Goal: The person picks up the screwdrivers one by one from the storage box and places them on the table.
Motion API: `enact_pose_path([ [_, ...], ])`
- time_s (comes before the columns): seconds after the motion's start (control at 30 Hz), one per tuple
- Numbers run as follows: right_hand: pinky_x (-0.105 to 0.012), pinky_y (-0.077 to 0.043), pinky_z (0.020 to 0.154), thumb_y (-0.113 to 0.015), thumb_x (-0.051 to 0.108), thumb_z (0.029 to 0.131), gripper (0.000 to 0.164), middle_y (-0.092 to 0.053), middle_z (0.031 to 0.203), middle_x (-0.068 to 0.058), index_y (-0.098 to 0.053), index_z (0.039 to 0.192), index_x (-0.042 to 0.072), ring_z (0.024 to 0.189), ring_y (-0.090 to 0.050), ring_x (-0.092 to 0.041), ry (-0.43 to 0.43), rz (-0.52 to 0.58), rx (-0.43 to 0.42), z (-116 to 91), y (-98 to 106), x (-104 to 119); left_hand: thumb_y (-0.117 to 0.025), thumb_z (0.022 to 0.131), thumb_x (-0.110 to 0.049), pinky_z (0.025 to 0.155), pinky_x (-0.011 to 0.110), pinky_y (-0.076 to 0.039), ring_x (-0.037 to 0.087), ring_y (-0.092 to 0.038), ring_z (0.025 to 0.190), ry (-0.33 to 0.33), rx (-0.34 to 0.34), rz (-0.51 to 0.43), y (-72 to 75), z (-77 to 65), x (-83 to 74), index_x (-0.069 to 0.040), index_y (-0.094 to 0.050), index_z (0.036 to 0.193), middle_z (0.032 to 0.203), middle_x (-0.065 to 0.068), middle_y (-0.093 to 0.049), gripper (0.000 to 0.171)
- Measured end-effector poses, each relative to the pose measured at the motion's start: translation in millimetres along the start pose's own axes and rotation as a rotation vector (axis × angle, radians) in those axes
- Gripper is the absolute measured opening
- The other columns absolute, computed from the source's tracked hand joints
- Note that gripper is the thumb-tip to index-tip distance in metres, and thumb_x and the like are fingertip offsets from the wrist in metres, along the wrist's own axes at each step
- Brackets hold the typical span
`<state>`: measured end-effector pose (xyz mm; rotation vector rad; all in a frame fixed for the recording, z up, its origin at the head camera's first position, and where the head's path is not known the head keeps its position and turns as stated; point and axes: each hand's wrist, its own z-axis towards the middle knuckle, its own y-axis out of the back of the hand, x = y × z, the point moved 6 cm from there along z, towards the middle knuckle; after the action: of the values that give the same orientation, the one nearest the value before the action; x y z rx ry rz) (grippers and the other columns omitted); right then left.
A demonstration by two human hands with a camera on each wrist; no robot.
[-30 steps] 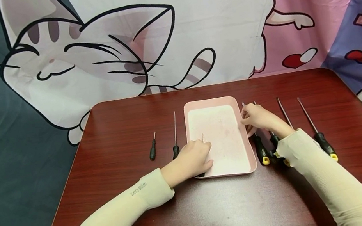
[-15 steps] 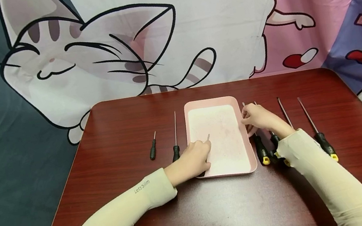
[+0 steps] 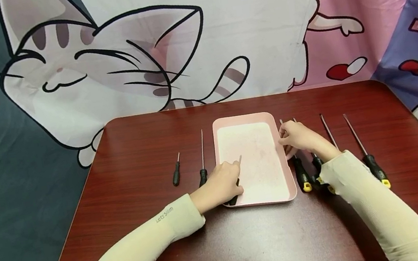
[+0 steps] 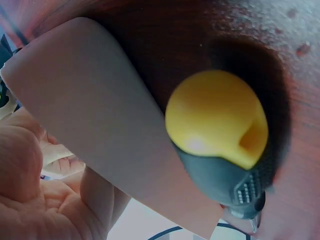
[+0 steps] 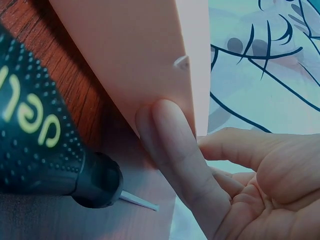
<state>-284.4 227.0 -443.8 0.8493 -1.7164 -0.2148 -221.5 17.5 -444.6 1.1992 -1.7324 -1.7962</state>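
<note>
A pale pink tray point(image 3: 243, 119) with a white bottom lies in the middle of the table. My left hand point(image 3: 219, 182) reaches over its left rim and holds a screwdriver point(image 3: 234, 200) low over the bottom. Part of the dark handle shows below the thumb, and the thin shaft pokes out past the knuckles; the rest is hidden by the hand. At the right rim, my right hand point(image 3: 299, 136) pinches the tray wall. The right wrist view shows its fingers point(image 5: 175, 135) flat on the outer side, with the thumb over the edge.
Left of the tray lie a small dark screwdriver point(image 3: 176, 173) and a longer yellow-ended screwdriver point(image 4: 215, 120). Close on the right is a screwdriver point(image 3: 302, 175) with a black-and-yellow handle, others beside it partly under the right arm. A screwdriver point(image 3: 375, 168) lies farthest right.
The screwdriver's shaft in my left hand has swung to the right since a second ago. The left hand has drawn back slightly, showing more handle. My right hand stays at the rim.
</note>
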Motion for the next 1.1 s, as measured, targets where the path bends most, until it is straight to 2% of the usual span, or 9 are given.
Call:
enact_pose_path([
  [0.2,-0.044,-0.059,0.058,-0.049,-0.006,0.097,0.008,-0.065,0.082,-0.026,-0.047,0.099,-0.013,0.059,-0.070,-0.030,-0.011,0.037,0.006,-0.1,-0.8,-0.1,-0.079,0.077,-0.013,0.049,0.026,-0.042,0.011,-0.048,0.053,0.037,-0.021,-0.060,1.0,3.2,5.3,-0.010,-0.052,0.074,0.061,-0.002,-0.052,0.027],
  [0.5,-0.043,-0.059,0.058,-0.050,-0.006,0.097,0.008,-0.066,0.083,-0.027,-0.046,0.099,-0.014,0.060,-0.070,-0.030,-0.018,0.048,0.011,0.4,-1.7,-1.5,-0.081,0.075,-0.020,0.057,0.028,-0.043,0.009,-0.041,0.056,0.108,-0.056,-0.153,7.7,10.4,17.8,-0.011,-0.059,0.066,0.059,-0.009,-0.043,0.026],
  [0.6,-0.044,-0.059,0.058,-0.049,-0.006,0.097,0.008,-0.066,0.082,-0.027,-0.046,0.099,-0.014,0.060,-0.070,-0.030,-0.012,0.051,0.013,0.6,-1.8,-0.9,-0.082,0.075,-0.019,0.063,0.030,-0.046,0.010,-0.045,0.060,0.114,-0.070,-0.187,9.6,12.4,21.0,-0.008,-0.063,0.070,0.063,-0.007,-0.048,0.023],
  [0.67,-0.044,-0.059,0.058,-0.049,-0.006,0.097,0.009,-0.066,0.083,-0.027,-0.046,0.100,-0.014,0.060,-0.070,-0.030,-0.009,0.048,0.012,0.6,-1.7,-0.5,-0.082,0.075,-0.020,0.068,0.032,-0.049,0.012,-0.053,0.065,0.119,-0.090,-0.203,12.5,13.5,22.3,-0.006,-0.066,0.075,0.067,-0.005,-0.055,0.021],
  [0.77,-0.043,-0.059,0.058,-0.049,-0.006,0.098,0.009,-0.065,0.085,-0.028,-0.047,0.101,-0.014,0.060,-0.070,-0.030,-0.011,0.039,0.012,0.7,-1.8,-0.5,-0.082,0.076,-0.019,0.077,0.038,-0.052,0.017,-0.064,0.077,0.125,-0.118,-0.217,16.4,15.1,24.5,-0.004,-0.069,0.082,0.076,-0.001,-0.064,0.021],
  [0.87,-0.044,-0.059,0.059,-0.049,-0.006,0.098,0.010,-0.064,0.088,-0.029,-0.047,0.102,-0.014,0.061,-0.070,-0.030,-0.016,0.039,0.014,0.7,-2.3,-0.8,-0.081,0.077,-0.019,0.085,0.041,-0.051,0.022,-0.068,0.089,0.130,-0.141,-0.219,18.6,16.0,26.8,-0.004,-0.071,0.090,0.086,0.003,-0.070,0.023],
  [1.1,-0.044,-0.059,0.059,-0.050,-0.006,0.098,0.009,-0.064,0.085,-0.028,-0.047,0.101,-0.014,0.061,-0.070,-0.030,-0.012,0.032,0.014,0.1,-2.3,0.1,-0.080,0.079,-0.019,0.083,0.041,-0.050,0.022,-0.068,0.088,0.116,-0.164,-0.226,20.5,17.1,28.8,-0.004,-0.071,0.090,0.089,0.004,-0.072,0.021],
])
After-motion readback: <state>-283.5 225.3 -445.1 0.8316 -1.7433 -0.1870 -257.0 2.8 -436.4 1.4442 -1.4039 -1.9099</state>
